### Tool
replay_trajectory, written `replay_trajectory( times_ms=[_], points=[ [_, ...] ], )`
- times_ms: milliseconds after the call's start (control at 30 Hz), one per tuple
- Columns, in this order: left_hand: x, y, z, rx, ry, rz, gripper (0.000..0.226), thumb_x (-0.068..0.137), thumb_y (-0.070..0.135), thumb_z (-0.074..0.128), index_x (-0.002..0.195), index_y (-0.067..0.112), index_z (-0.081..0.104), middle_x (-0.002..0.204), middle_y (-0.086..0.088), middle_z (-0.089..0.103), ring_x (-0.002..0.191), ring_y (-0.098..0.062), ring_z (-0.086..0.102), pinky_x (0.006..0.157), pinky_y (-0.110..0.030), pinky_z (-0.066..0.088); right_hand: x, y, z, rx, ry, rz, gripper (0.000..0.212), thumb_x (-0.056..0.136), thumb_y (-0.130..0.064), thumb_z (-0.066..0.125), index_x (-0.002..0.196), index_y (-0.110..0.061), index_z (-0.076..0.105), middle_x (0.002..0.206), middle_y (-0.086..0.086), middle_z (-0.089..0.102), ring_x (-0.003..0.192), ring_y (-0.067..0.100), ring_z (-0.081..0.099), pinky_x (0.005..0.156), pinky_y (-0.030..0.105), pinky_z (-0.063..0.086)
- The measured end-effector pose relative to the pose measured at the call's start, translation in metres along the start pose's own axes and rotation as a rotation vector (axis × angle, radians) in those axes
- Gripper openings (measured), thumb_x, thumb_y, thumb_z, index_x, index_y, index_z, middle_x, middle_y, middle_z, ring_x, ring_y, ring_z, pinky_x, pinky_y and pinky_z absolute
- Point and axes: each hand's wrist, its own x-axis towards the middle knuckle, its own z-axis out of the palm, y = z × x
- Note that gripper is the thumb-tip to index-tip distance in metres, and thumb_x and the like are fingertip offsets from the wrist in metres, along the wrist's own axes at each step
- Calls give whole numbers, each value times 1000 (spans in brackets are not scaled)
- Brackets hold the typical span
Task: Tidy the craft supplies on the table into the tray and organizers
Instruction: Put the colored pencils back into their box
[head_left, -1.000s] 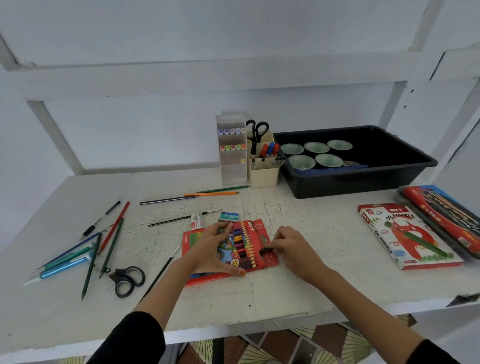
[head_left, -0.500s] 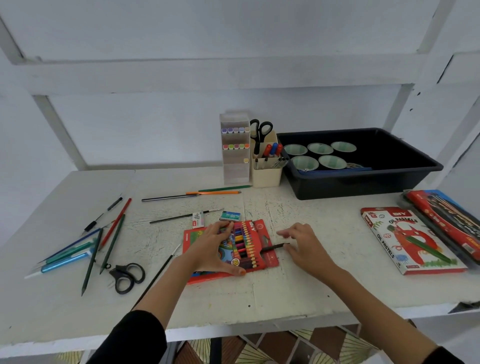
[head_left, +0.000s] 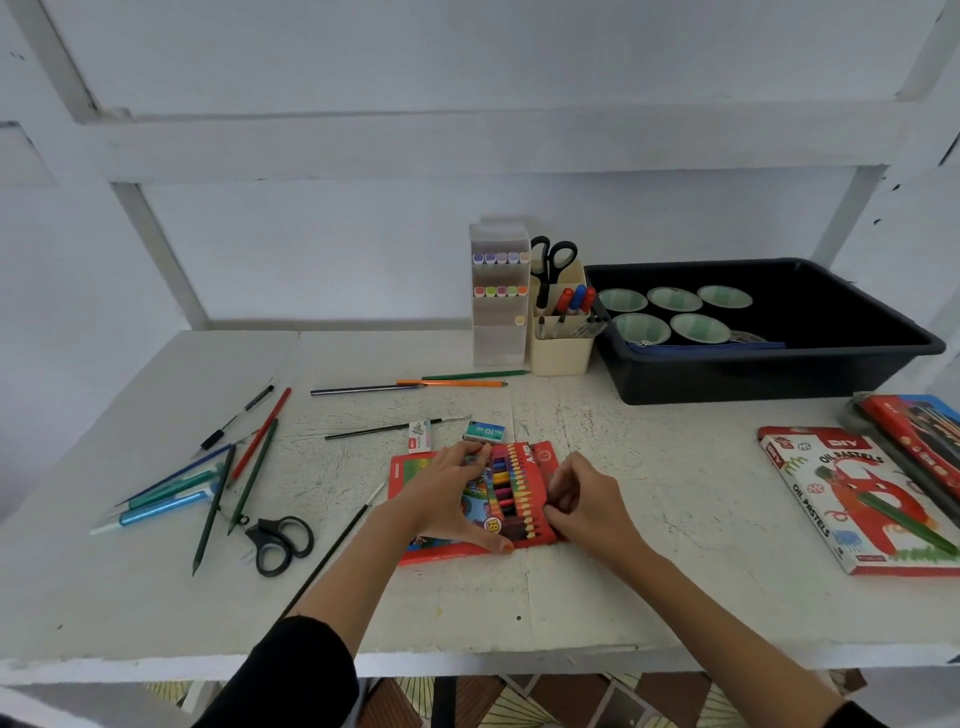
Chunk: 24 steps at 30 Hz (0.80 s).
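Fingers (head_left: 470, 457) of my left hand (head_left: 447, 496) lie spread flat on the open crayon box (head_left: 519, 493) at the table's (head_left: 675, 519) middle, holding nothing. My right hand (head_left: 587, 501) curls its fingers together at the box's right edge; I cannot tell whether they pinch anything. The black tray (head_left: 753, 374) sits far right.

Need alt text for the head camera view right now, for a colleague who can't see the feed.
Both hands work on an open red crayon box at the centre of a white table: the left hand presses it flat, the right hand pinches its right edge. Loose pencils and scissors lie to the left, a black tray behind right.
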Motion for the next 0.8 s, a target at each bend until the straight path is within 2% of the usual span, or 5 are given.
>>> replay_trajectory(
  times_ms=[267,433,533,700,800],
  points=[
    [-1,-4,3,-61,53,42,121,58,75,67,151,25,6,151,13,6,140,-14,10,117,-38,20,10,-2,-2,-51,-89,11,31,82,-4,65,74,-24,43,89,-7,58,81,8,56,63,9,46],
    [-3,-9,9,-111,122,71,120,57,77,65,151,28,9,149,17,9,138,-10,12,117,-35,21,40,-12,-40,-123,-533,34,32,85,7,54,103,-19,53,106,-3,55,92,11,57,63,16,50],
    [-3,-11,11,-144,144,85,119,56,78,65,150,29,11,148,18,9,137,-8,12,116,-32,19,78,-16,-50,-179,-401,10,31,85,7,52,94,-22,58,101,-5,59,90,11,58,69,22,52],
    [-3,-12,13,-169,178,95,119,55,78,67,150,31,12,147,20,10,136,-5,11,117,-31,20,150,-16,-21,-181,-102,-17,15,90,-6,56,98,-9,68,98,6,64,81,12,55,61,12,39],
    [-3,-12,13,-183,197,103,120,54,78,67,150,31,13,146,21,9,137,-3,10,117,-32,20,183,-18,2,-194,-47,-68,19,88,-2,57,103,-1,68,103,12,65,91,18,58,77,18,42]
  ],
)
